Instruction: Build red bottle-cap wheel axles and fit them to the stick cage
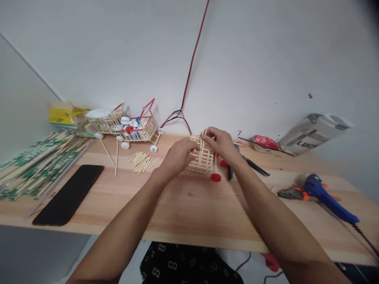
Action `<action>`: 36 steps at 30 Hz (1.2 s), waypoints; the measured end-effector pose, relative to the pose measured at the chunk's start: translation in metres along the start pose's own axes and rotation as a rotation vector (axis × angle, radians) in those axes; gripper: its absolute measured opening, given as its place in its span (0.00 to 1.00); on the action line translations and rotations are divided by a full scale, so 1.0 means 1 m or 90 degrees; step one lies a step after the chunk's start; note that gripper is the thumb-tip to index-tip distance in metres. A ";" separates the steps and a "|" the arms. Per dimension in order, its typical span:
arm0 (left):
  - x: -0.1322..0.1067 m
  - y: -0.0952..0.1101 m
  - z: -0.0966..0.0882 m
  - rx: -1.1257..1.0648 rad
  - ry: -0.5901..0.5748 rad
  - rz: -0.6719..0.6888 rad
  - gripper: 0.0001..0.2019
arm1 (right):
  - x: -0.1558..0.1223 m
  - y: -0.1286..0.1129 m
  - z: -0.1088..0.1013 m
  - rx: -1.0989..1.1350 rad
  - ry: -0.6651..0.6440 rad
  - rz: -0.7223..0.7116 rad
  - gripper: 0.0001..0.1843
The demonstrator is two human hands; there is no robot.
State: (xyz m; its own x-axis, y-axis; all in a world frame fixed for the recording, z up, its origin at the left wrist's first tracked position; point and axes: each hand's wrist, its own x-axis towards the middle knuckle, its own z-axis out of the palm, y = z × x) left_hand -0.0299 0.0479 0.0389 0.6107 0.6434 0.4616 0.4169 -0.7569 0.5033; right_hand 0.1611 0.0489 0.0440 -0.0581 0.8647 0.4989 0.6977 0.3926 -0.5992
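A small cart frame built of pale wooden sticks [203, 157] stands on the wooden table [189, 205] near the back wall, with a red cap wheel [216, 177] at its front right. My left hand [179, 156] grips the frame's left side with curled fingers. Over the frame's top edge, my right hand [220, 144] pinches the upper sticks. Both forearms reach in from the near edge.
Two finished stick carts with bottle caps [130, 125] stand at the back left, loose sticks [143, 161] beside them. A black phone [69, 193] and wrapped chopsticks [35, 165] lie left. Right: black pliers [250, 163], a blue glue gun [324, 195], a tape roll [263, 144].
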 end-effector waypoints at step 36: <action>0.003 -0.006 0.011 0.108 -0.029 0.086 0.09 | -0.012 0.013 0.010 -0.101 0.151 -0.041 0.04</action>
State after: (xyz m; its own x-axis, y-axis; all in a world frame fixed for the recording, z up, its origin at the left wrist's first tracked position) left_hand -0.0229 0.0528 0.0296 0.6971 0.5315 0.4812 0.4338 -0.8471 0.3071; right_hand 0.1637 0.0466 0.0237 0.0502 0.7347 0.6766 0.8023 0.3737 -0.4654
